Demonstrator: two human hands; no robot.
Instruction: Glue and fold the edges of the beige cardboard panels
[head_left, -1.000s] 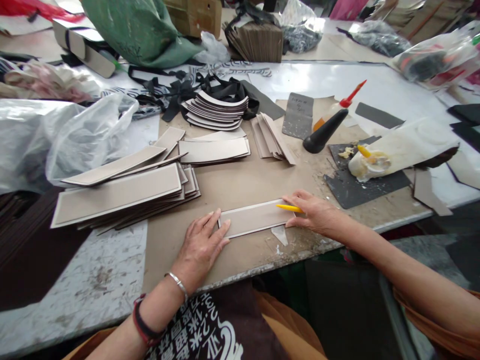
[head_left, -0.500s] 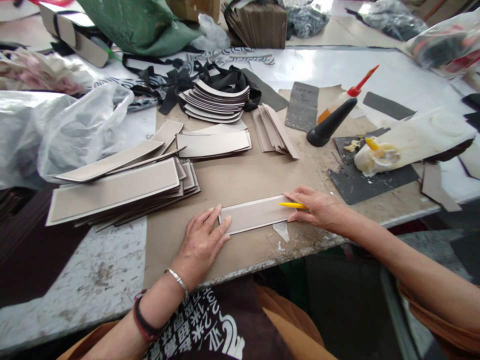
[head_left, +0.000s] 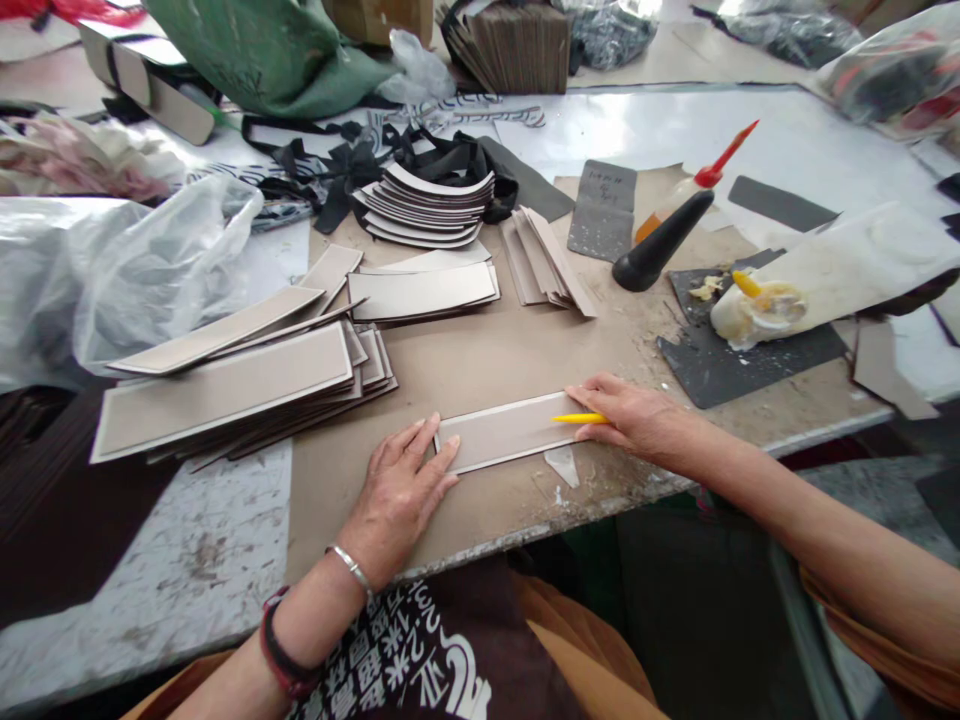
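Observation:
A long beige panel with a pale border (head_left: pixel 502 432) lies flat on the brown board before me. My left hand (head_left: pixel 405 475) rests at its left end, fingers stretched out, thumb and fingertips touching the edge. At the right end, my right hand (head_left: pixel 634 415) is closed round a slim yellow pointed stick (head_left: pixel 577 419), whose tip points left over the panel. Thumb and forefinger of that hand also touch the panel's right edge. The stick's rear end is hidden in the palm. A stack of similar panels (head_left: pixel 232 385) sits to the left.
Behind lie white strips (head_left: pixel 420 290), curved pieces (head_left: pixel 427 200) and beige strips (head_left: pixel 547 262). A black cone (head_left: pixel 660 245), a red-tipped bottle (head_left: pixel 705 180) and a white glue bottle (head_left: pixel 840 270) occupy the right. Clear plastic bags (head_left: pixel 165 270) lie left. The table's front edge (head_left: pixel 540 530) is close.
Both hands stay almost in place on the panel, and the yellow stick remains in my right hand. The whole view has shifted slightly.

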